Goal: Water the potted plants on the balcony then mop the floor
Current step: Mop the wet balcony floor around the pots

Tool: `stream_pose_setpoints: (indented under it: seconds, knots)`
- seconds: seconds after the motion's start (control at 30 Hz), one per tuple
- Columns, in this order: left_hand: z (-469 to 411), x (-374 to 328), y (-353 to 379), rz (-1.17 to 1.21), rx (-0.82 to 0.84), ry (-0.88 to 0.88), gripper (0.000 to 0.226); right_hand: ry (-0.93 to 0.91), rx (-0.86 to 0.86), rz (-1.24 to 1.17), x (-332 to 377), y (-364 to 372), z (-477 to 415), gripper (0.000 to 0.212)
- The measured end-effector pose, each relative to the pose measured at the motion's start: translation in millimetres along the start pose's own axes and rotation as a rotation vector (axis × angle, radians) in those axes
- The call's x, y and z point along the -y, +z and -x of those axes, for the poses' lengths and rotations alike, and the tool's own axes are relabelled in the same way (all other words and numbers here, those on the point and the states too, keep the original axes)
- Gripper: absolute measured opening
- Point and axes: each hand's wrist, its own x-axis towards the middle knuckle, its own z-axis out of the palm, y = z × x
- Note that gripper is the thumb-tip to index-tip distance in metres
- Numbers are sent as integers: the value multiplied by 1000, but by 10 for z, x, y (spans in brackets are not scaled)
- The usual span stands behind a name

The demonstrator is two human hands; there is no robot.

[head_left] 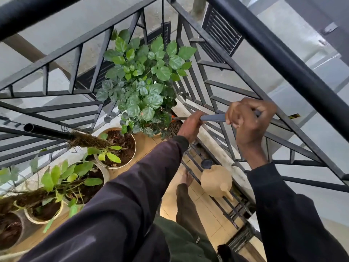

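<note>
**Both hands on the mop (213, 117), watering can (216, 179) set aside**

Nearest the camera, two dark sleeves (132, 195) reach forward. The left hand (189, 127) wraps its fingers round the mop's grey handle low down. The right hand (249, 118) clamps the same handle higher up, fingers fully curled. The stringy mop head (172, 129) shows low beside the base of the big leafy plant (143, 82), in the corner of the railing (283, 59). The tan watering can stands upright on the floor (207, 210) beside the railing, untouched. Soil in the nearby pots (120, 146) looks dark, so watering seems finished. Mopping appears barely begun, with most of the floor left.
</note>
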Motion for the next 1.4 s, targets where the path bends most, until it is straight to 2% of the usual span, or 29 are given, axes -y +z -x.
stream_pose_setpoints:
  seconds: [0.1, 0.23, 0.33, 0.5, 0.63, 0.67, 0.77, 0.87, 0.93, 1.03, 1.1, 1.27, 1.4]
  knots:
    - [-76, -83, -18, 4, 73, 17, 12, 13, -98, -2, 101, -19, -119, 49]
    - [-144, -284, -98, -3, 105, 54, 19, 28, -252, -74, 242, -75, -270, 52]
    - [-92, -317, -29, -30, 144, 60, 16, 32, -348, -79, 248, -133, -232, 51]
    - [48, -346, 56, -47, 178, 104, 13, 44, -442, -109, 292, -242, -72, 41]
    - [322, -259, 101, -76, 161, 97, 15, 85, -439, -147, 273, -231, 41, 22]
    - [405, -221, 103, -89, 155, 85, 16, 99, -427, -149, 264, -208, 75, 20]
    - [679, -133, 58, -116, 141, 72, 9, 121, -368, -160, 204, -184, 192, 40]
    - [986, 32, 23, -135, 131, 49, 5, 155, -321, -213, 105, -152, 373, 37]
    - [1251, 190, 7, -130, 97, 10, 7, 167, -230, -230, 26, -78, 568, 36]
    - [1642, 396, -86, -121, 30, -67, 8, 140, -24, -250, 20, 114, 883, 45]
    - [1774, 473, -191, -106, -24, -49, 12, 106, 63, -274, 123, 274, 984, 48]
    - [1801, 441, -526, -105, -144, 9, 22, -90, 221, -330, 499, 691, 1009, 37]
    - [1687, 461, -683, -133, -213, 14, 14, -146, 267, -312, 549, 912, 1055, 38]
